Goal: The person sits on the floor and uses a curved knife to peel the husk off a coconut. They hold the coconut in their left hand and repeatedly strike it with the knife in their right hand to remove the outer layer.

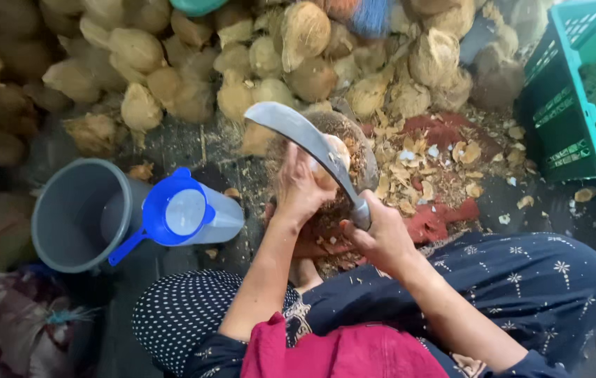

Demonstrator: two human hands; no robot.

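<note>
A dark, littered floor fills the view, strewn with pale husk chips and backed by a heap of coconuts. Nearest the camera sit the person's folded legs in dark patterned cloth (522, 280), with a fold of red fabric (340, 350) at the lap.

Just beyond the knees the two hands meet. The right hand (380, 234) is wrapped tight around the handle of a curved knife (312, 143), fingers pressed together about the grip; the grey blade rises from that fist up and to the left, arching over the other hand. The left hand (298, 187) sits just left of the knife grip, its fingers curled and clamped on a peeled coconut (333, 157) — the pale nut shows between the fingers and the blade, which lies against it. Under both hands is a round, fibrous chopping block (354, 133), touching the coconut from below as far as can be told.

Left of the grip, well apart, a grey bucket (81, 213) lies tipped toward the camera, and a blue-rimmed jug (186, 210) rests against its rim. To the right of the knife hand, red cloth (434, 217) shows beneath the shavings. Farther right stands a green plastic crate (578, 105). Farthest off, beyond the blade's tip, lies the pile of husked coconuts (172, 70) — brown and tan, stacked across the whole top edge.
</note>
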